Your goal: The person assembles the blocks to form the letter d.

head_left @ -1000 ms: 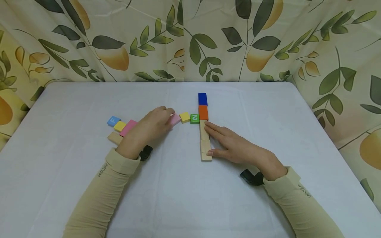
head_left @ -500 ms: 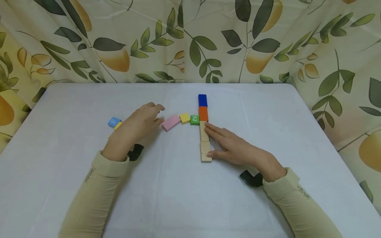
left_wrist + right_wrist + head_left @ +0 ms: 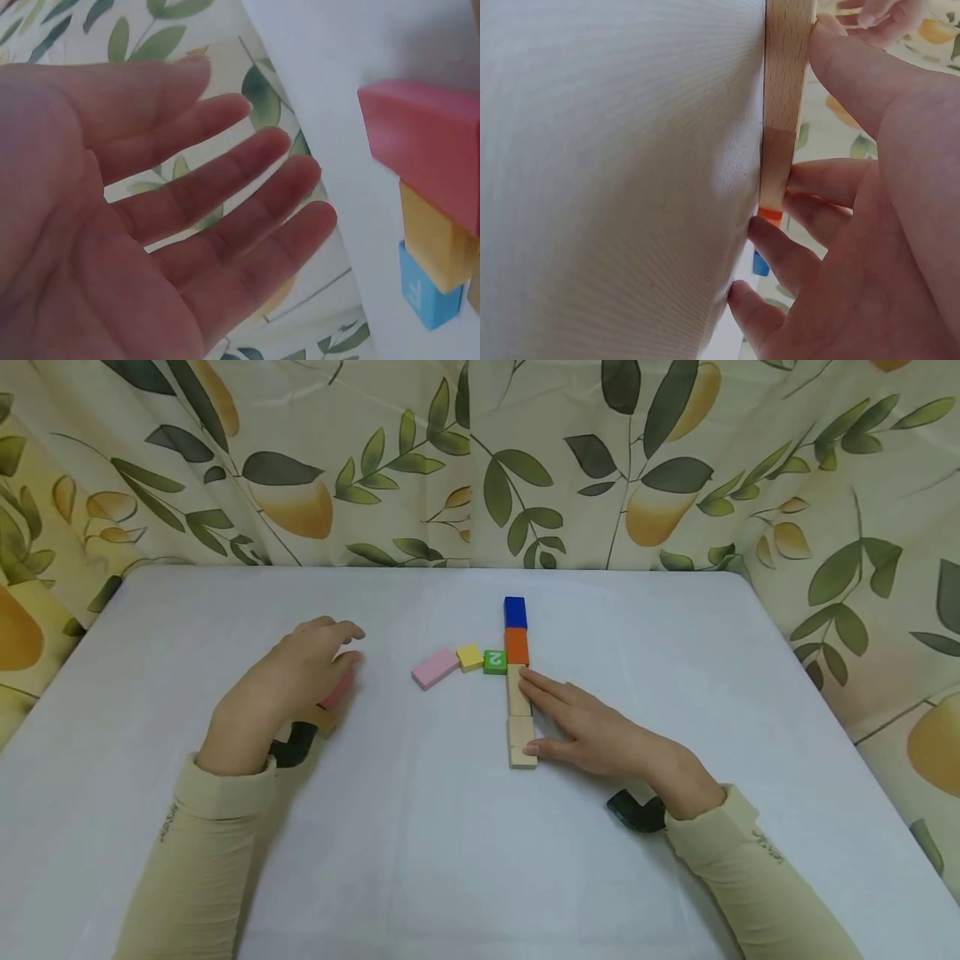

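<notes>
My left hand hovers over a small group of blocks at the left, fingers spread and holding nothing. From beneath it show a deep-pink block and a plain wooden block. The left wrist view also has a yellow block and a blue lettered block, both hidden by the hand in the head view. My right hand touches two plain wooden blocks with its fingertips and thumb; the farther one and the nearer one lie end to end.
Beyond the wooden pair, an orange block and a dark blue block extend the line. Leftward from it run a green block marked 2, a yellow block and a light pink block. A white cloth covers the table.
My left hand has let go of the light pink block, which stays beside the yellow one, and moved left to the loose blocks. The right hand has stayed in place.
</notes>
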`<state>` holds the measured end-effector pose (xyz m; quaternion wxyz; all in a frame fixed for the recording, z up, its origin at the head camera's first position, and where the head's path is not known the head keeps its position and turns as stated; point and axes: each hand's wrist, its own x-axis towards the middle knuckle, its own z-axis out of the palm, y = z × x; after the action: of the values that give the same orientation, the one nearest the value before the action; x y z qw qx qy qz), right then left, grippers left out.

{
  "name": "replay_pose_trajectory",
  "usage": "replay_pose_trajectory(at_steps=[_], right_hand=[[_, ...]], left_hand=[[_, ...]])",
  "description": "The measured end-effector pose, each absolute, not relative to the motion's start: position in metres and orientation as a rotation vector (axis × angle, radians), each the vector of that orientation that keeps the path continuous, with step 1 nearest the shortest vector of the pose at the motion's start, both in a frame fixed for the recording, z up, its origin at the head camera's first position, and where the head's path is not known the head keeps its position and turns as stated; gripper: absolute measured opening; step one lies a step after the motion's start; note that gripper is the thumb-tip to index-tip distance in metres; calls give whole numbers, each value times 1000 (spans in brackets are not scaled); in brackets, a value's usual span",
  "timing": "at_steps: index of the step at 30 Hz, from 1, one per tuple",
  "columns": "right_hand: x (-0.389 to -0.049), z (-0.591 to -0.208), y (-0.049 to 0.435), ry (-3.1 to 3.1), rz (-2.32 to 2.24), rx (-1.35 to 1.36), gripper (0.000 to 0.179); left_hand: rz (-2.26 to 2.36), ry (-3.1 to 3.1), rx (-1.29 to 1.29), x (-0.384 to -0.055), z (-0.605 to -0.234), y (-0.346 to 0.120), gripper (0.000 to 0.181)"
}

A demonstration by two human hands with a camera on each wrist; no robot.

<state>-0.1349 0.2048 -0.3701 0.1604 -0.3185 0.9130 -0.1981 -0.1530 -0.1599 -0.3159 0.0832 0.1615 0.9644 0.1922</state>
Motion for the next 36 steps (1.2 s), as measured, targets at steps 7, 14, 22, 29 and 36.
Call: replay_pose_trajectory(at_steps=[7, 14, 22, 29, 36], right_hand=[[-136, -371, 206, 2604, -574, -913, 84], [-136, -369, 206, 2610, -576, -918, 84], [-137, -370, 206, 2609, -561, -909, 84], [-138, -371, 206, 2609, -567, -908, 85], [-137, -371, 206, 2607, -559, -897, 86]], left_hand=[[530, 2835, 454, -154, -318, -166, 35], [487, 2822, 377, -153, -322, -168, 32], [457, 2841, 396, -154, -325, -165, 35], [463, 2855, 434, -152, -327, -160, 41], [463, 2829, 460, -152, -328, -158, 45]])
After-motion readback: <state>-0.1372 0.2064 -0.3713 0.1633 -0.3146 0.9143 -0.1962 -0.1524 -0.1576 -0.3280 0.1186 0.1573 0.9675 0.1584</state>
